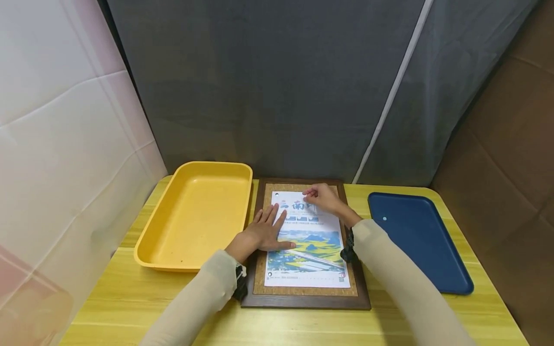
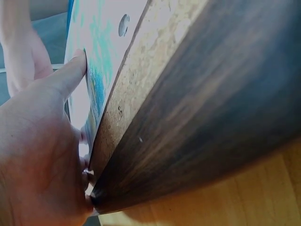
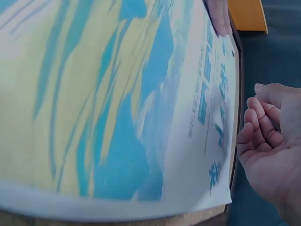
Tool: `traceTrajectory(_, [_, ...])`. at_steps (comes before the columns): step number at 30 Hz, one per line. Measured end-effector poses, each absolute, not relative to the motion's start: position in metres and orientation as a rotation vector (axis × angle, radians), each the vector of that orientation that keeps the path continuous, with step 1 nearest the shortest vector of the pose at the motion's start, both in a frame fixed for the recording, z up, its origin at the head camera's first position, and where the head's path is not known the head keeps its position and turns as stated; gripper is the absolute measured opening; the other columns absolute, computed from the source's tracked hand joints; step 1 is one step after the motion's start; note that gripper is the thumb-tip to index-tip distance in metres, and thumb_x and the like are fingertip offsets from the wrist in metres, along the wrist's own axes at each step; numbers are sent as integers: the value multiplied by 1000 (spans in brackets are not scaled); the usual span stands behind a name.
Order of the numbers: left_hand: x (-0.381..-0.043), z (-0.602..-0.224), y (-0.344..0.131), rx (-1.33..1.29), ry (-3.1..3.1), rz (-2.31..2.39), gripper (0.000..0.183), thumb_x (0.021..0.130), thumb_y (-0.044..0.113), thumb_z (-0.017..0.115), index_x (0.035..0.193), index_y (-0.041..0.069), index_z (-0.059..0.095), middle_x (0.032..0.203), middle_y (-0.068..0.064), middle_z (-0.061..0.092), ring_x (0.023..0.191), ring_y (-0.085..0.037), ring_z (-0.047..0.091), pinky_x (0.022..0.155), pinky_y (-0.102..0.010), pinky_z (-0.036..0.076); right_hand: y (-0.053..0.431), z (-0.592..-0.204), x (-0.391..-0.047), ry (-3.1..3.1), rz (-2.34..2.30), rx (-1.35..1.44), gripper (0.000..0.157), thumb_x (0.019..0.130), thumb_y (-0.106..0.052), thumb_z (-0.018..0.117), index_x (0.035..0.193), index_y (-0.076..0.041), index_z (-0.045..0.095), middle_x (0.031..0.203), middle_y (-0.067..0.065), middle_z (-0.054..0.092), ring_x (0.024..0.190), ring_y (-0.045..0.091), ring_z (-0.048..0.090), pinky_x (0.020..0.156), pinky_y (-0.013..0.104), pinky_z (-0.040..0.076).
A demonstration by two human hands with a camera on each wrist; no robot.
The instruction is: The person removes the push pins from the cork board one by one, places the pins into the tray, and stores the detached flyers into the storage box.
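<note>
A printed paper sheet (image 1: 303, 278) with blue and yellow scenery lies on a cork board (image 1: 311, 291) in a dark wooden frame (image 1: 303, 302). My left hand (image 1: 266, 233) rests flat on the sheet's left side, fingers spread and thumb pointing inward. Small round spots show at several corners of the sheet; one grey disc (image 2: 123, 25) appears in the left wrist view. Over the sheet's upper right part is my right hand (image 1: 322, 198). In the right wrist view its fingers (image 3: 254, 115) are curled, the thumb near the index fingertip; whether something small sits between them is hidden.
A deep yellow tray (image 1: 195, 216) stands left of the board on the wooden table (image 1: 143, 293). To the right lies a shallow blue tray (image 1: 415, 230) with one small light round object (image 1: 384, 218) on it. A dark curtain (image 1: 268, 86) hangs behind the table.
</note>
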State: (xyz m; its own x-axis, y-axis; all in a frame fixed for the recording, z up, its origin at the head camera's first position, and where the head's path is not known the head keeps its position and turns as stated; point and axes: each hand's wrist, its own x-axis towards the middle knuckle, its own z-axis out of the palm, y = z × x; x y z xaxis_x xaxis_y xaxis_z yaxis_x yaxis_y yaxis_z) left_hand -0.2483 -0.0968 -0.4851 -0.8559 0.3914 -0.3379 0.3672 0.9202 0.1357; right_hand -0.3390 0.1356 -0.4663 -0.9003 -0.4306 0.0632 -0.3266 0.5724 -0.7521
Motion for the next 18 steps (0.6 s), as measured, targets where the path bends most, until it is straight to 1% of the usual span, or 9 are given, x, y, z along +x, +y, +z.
traceTrajectory(4, [-253, -495, -99, 552, 2710, 91, 114, 93, 86, 44, 172, 17, 1, 177, -13, -12, 164, -33, -10, 131, -53, -3, 121, -469, -342, 2685, -1234, -598, 21, 101, -5, 70, 117, 8, 74, 101, 16, 73, 89, 21, 63, 78, 26, 50])
traceTrajectory(7, [-256, -500, -100, 547, 2706, 84, 116, 91, 89, 42, 172, 17, -2, 177, -13, -15, 164, -32, -10, 131, -55, -3, 111, -473, -345, 2684, -1242, -588, 20, 100, -4, 70, 116, 7, 75, 101, 16, 74, 89, 21, 66, 79, 27, 53])
traceTrajectory(9, [-257, -499, -100, 546, 2710, 91, 118, 90, 90, 41, 172, 16, 0, 177, -13, -13, 164, -32, -9, 131, -55, -2, 105, -477, -347, 2681, -1247, -600, 19, 100, -4, 70, 115, 7, 75, 101, 17, 74, 90, 23, 68, 79, 28, 55])
traceTrajectory(14, [-250, -489, -99, 553, 2721, 104, 119, 89, 89, 47, 172, 14, 7, 178, -14, -7, 165, -33, -3, 131, -55, 0, 91, -481, -350, 2699, -1238, -647, 19, 99, -3, 70, 114, 8, 74, 102, 18, 75, 93, 27, 70, 82, 32, 58])
traceTrajectory(18, [-244, -482, -99, 554, 2716, 90, 115, 92, 85, 48, 172, 14, 8, 179, -13, -5, 165, -32, -2, 132, -53, 2, 83, -482, -350, 2706, -1241, -635, 18, 100, -4, 70, 113, 7, 75, 102, 18, 75, 91, 26, 70, 77, 30, 56])
